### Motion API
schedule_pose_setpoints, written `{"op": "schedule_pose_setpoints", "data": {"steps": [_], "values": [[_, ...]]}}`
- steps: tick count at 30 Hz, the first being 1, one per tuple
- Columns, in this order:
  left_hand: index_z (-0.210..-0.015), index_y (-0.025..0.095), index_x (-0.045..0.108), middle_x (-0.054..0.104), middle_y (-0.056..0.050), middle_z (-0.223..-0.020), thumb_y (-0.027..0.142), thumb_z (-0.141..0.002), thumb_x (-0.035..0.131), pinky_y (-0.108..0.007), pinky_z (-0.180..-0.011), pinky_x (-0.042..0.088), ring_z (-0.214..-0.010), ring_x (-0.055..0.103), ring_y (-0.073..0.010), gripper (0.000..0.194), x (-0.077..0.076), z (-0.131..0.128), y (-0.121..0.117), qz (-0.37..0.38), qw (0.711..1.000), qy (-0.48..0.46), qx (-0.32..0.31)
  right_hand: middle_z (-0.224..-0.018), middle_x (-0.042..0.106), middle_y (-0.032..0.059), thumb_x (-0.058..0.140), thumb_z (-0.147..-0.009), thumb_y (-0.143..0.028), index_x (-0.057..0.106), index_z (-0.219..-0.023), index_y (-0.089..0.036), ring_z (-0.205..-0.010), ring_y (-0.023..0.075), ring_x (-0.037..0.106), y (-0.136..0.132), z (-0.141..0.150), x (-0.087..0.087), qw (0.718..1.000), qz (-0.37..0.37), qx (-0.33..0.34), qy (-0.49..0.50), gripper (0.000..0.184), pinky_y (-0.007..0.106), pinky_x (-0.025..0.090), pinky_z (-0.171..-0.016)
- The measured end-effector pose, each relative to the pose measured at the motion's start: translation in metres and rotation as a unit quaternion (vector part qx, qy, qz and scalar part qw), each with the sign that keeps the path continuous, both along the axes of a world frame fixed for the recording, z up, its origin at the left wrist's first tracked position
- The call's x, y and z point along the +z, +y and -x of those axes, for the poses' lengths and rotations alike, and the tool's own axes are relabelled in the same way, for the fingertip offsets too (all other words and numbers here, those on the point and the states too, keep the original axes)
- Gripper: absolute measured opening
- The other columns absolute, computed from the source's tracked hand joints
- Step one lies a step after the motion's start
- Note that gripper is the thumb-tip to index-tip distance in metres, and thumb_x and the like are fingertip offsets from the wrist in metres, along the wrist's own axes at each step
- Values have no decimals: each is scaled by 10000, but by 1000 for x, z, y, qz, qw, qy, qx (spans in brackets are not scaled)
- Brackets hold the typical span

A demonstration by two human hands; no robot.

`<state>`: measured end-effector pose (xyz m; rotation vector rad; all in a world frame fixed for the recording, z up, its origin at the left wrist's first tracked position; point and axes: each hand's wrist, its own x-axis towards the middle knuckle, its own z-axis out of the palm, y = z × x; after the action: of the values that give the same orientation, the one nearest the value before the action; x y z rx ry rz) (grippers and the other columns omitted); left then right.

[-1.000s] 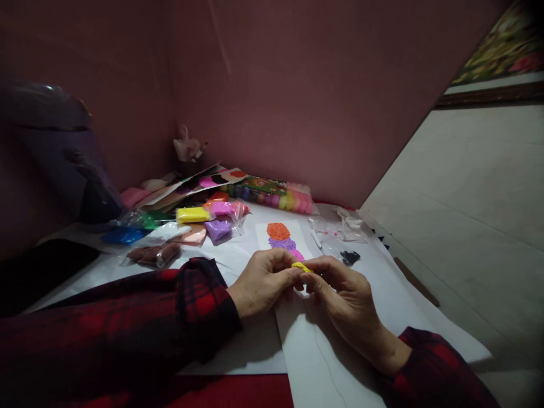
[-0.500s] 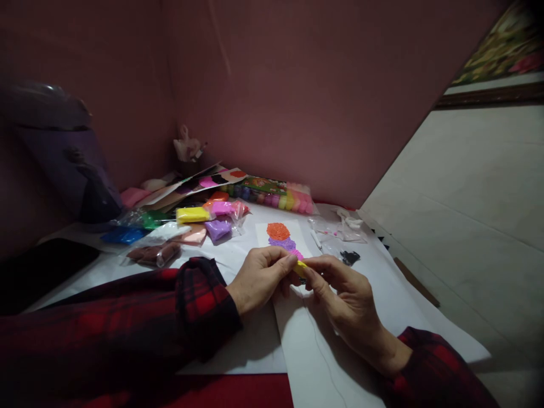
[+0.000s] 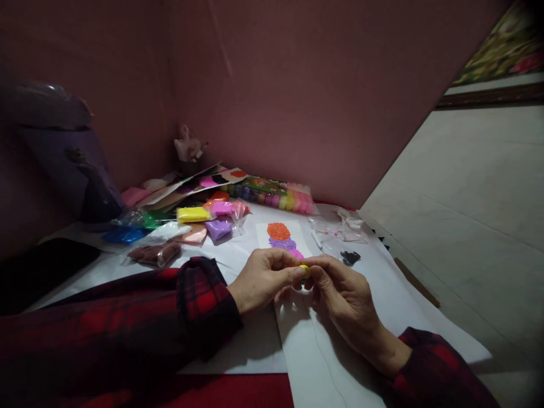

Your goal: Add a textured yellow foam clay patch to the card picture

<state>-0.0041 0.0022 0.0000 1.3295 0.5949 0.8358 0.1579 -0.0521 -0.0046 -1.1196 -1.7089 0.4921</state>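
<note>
A small lump of yellow modelling clay [image 3: 305, 270] is pinched between the fingertips of both hands. My left hand [image 3: 266, 277] closes on it from the left, thumb and index finger together. From the right, my right hand [image 3: 346, 292] grips it between thumb and fingers. Just beyond the fingertips lies a white card [image 3: 300, 233] bearing textured patches: an orange one [image 3: 278, 230], a purple one [image 3: 284, 243] and a pink one [image 3: 296, 254], the last partly hidden by my hands.
Packets of coloured clay, among them a yellow packet [image 3: 192, 214] and a brown packet [image 3: 155, 253], lie to the left. Behind stands a long multicoloured clay pack [image 3: 276, 195]. On the right rest a clear bag [image 3: 351, 222] and a black lump [image 3: 350, 258].
The yellow clay has turned and looks shorter and rounder between my fingertips. My fingers have shifted slightly around it; the forearms stay nearly in place.
</note>
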Motion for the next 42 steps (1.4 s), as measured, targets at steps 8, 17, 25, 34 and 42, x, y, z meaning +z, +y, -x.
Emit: {"op": "schedule_pose_setpoints", "data": {"steps": [8,17,25,34,42], "values": [[-707,123,588,568,15,-555,368,-733,693,-180,-399,337,-422,464,-68,267,1,-1,-2,-25,999,25,22,-806,669,40,584,-896,-254,662,-969,-205,-677,156,645,1,2,2,1000,-7,14,2,117,276,543,-581],[-775,110,601,606,-13,-637,378,-764,654,-178,-397,354,-435,486,-65,273,-1,-1,0,-26,999,20,7,-822,675,25,593,-892,-207,663,-975,-202,-707,149,653,1,4,3,999,-32,5,-9,109,270,532,-624],[-772,96,602,635,-18,-646,295,-665,719,-194,-431,421,-446,532,-76,255,2,-2,-1,19,999,-38,-16,-791,670,5,592,-895,-211,659,-957,-217,-686,141,652,3,2,0,999,-31,-10,-12,92,262,523,-616],[-713,117,581,574,34,-510,320,-705,714,-143,-346,339,-359,457,-46,243,1,-3,0,11,1000,11,12,-805,683,36,590,-887,-201,665,-969,-189,-678,154,647,1,4,4,999,-29,10,-16,111,277,523,-587],[-690,128,565,551,39,-481,381,-691,729,-157,-336,332,-345,442,-56,301,0,-2,-1,6,1000,21,18,-789,683,37,566,-903,-211,667,-1002,-188,-662,152,641,1,3,2,1000,-14,21,-11,143,282,523,-584]]}}
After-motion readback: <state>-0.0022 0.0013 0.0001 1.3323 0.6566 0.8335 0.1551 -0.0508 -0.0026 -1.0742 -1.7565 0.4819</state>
